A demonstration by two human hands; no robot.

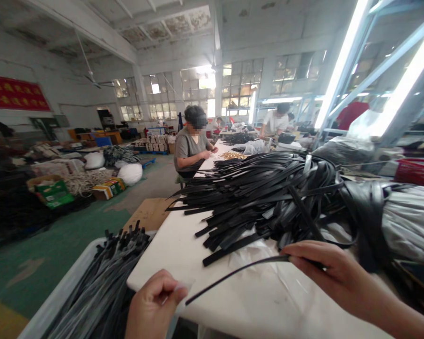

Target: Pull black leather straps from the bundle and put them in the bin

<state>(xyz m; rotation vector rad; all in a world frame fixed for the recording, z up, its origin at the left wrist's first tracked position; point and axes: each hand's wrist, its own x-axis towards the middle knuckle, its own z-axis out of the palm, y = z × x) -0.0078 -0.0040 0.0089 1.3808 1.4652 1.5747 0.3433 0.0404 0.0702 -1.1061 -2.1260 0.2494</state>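
The right hand [334, 273] pinches one end of a thin black strap [233, 274], fingers closed around it; the strap runs leftward from them across the white table [183, 249]. The left hand [153, 303] is curled shut on a small pale tab [183, 286], just beside the strap's free end. Beyond the right fingers lies a heap of straps [265, 193]. Below the left fingers a bin [61, 289] holds more straps. A red banner [16, 92] carries yellow writing, unreadable. A seated person [192, 143] works farther along.
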